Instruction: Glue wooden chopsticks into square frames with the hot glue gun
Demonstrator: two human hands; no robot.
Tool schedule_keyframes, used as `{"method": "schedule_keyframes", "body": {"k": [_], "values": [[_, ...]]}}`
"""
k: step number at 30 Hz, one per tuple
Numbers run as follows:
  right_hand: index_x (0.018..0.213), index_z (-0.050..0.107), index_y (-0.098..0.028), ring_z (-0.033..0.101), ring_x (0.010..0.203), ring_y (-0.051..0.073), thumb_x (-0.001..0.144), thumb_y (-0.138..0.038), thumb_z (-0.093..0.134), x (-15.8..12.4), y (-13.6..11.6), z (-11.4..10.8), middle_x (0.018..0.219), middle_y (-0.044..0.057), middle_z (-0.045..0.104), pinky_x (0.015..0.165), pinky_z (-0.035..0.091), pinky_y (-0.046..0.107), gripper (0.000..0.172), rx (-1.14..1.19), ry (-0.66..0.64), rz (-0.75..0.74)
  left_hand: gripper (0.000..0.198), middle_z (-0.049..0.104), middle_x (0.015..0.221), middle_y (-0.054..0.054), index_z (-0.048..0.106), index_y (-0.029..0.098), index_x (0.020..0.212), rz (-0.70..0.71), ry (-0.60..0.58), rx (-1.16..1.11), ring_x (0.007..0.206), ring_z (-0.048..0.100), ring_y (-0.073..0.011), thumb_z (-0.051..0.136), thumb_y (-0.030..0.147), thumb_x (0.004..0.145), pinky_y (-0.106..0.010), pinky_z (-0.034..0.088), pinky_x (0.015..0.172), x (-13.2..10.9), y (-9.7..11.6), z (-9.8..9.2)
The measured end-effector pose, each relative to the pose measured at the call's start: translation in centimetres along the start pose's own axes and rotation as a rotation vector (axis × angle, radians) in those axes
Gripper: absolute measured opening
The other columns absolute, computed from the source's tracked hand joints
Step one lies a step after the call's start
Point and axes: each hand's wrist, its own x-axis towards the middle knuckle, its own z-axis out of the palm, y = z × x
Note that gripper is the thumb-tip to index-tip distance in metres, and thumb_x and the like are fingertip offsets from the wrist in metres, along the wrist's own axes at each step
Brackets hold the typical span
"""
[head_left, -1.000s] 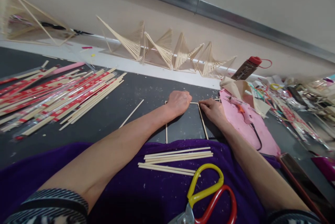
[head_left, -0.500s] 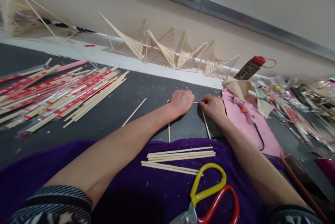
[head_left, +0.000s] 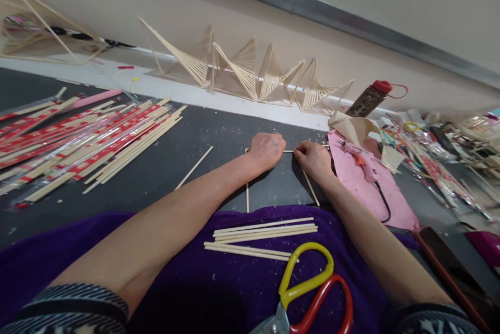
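Observation:
My left hand [head_left: 266, 150] is closed in a fist on the dark floor, pressing down on a thin horizontal bamboo stick [head_left: 289, 151] where it meets an upright stick [head_left: 247, 196]. My right hand [head_left: 313, 159] is closed in a pinch on the other end of that horizontal stick, where a slanted stick [head_left: 311, 188] joins it. The three sticks form an open frame between my hands. Several loose sticks [head_left: 260, 236] lie on the purple cloth [head_left: 195, 271] on my lap.
Scissors with yellow and red handles [head_left: 308, 287] rest on the cloth. Packs of chopsticks [head_left: 78, 141] are spread at the left. Finished stick sculptures [head_left: 242, 71] lean on the wall. A glue gun [head_left: 357, 159] lies on pink paper [head_left: 375, 188]; a red-capped bottle [head_left: 369, 98] lies beyond.
My right hand has shifted slightly left toward my left hand, and the slanted stick's lower end has swung outward to the right. My left hand has stayed in place.

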Motion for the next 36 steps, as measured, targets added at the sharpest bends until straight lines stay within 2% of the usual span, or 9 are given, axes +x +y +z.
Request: {"method": "schedule_keyframes", "body": {"k": [13,36], "values": [[0.083,0.070,-0.019,0.062,0.081,0.018,0.078,-0.026,0.047,0.31,-0.11,0.34,0.084,0.007,0.071,0.069,0.039,0.025,0.025,0.014,0.005,-0.005,0.028,0.067,0.087,-0.010,0.067,0.012,0.082,-0.004,-0.005,0.010,0.080,0.063,-0.0236,0.040,0.019,0.085,-0.029,0.042,0.059,0.16,-0.07,0.11],[0.082,0.068,-0.019,0.061,0.075,0.017,0.080,-0.026,0.047,0.28,0.37,0.60,0.080,0.005,0.070,0.062,0.036,0.024,0.022,0.013,0.031,-0.065,0.029,0.066,0.084,-0.010,0.066,0.013,0.084,0.016,0.019,0.018,0.078,0.062,-0.0218,0.039,0.020,0.086,-0.028,0.040,0.058,0.30,-0.46,0.82]]}}
